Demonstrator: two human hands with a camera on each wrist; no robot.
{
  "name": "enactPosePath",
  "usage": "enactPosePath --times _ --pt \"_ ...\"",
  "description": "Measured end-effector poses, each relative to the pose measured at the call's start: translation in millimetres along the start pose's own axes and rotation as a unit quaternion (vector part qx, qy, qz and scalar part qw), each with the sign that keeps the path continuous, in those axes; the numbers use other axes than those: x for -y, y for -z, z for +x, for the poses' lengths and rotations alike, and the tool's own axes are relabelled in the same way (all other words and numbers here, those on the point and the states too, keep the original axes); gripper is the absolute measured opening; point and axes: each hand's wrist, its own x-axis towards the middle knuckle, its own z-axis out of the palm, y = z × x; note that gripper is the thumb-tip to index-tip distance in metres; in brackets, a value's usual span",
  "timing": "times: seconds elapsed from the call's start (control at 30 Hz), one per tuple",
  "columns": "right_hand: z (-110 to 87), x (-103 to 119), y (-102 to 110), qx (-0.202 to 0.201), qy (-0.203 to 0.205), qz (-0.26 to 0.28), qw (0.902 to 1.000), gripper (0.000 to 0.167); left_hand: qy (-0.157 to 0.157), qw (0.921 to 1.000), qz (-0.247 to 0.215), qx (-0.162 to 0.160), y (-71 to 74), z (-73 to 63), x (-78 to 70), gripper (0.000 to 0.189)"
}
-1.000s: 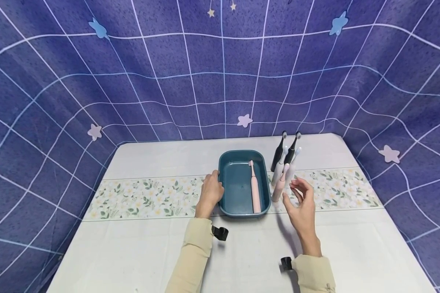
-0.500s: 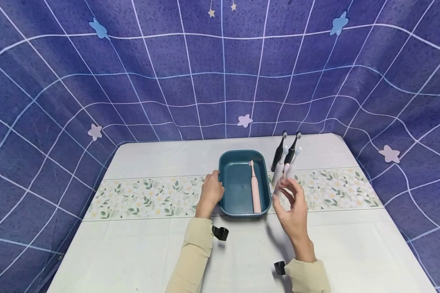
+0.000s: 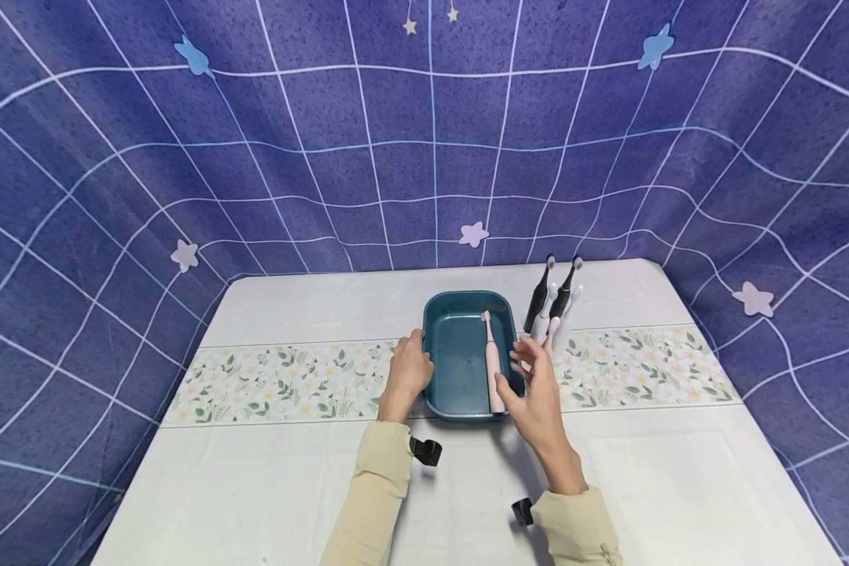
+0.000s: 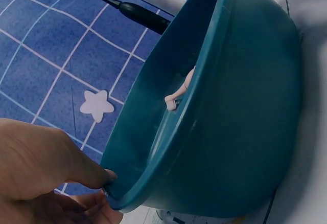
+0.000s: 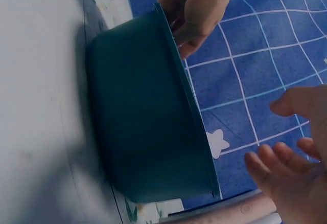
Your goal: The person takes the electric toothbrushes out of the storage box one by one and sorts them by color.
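Note:
My left hand grips the left rim of a teal plastic basin; in the left wrist view its thumb presses at the rim, fingers outside. A pink electric toothbrush lies lengthwise along the basin's right side, head toward the back. Over the right rim hovers my right hand, thumb and fingers spread apart around nothing. In the right wrist view that hand is above the basin's rim. Behind it a second pink electric toothbrush stands upright, its handle mostly hidden in the head view.
Right of the basin, white electric toothbrushes and two black electric toothbrushes stand upright close together. The white table has a flowered band across it. A purple-blue curtain hangs behind and at both sides.
My right hand has moved left, from beside the standing pink toothbrush to over the basin's right rim, its fingers still apart. The left hand and basin have stayed put.

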Motion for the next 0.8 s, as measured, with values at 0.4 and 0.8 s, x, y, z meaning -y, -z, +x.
enactPosePath --times 0.4,0.8 --pt "11.2 -16 -13 0.058 -0.120 -0.051 0.9898 0.068 -0.002 1.0000 0.003 -0.004 -3.9 2.1 3.1 0.041" --pt "20.5 -22 -24 0.095 -0.172 -0.053 0.9791 0.068 0.000 1.0000 -0.002 -0.003 -3.3 2.9 5.3 0.041"
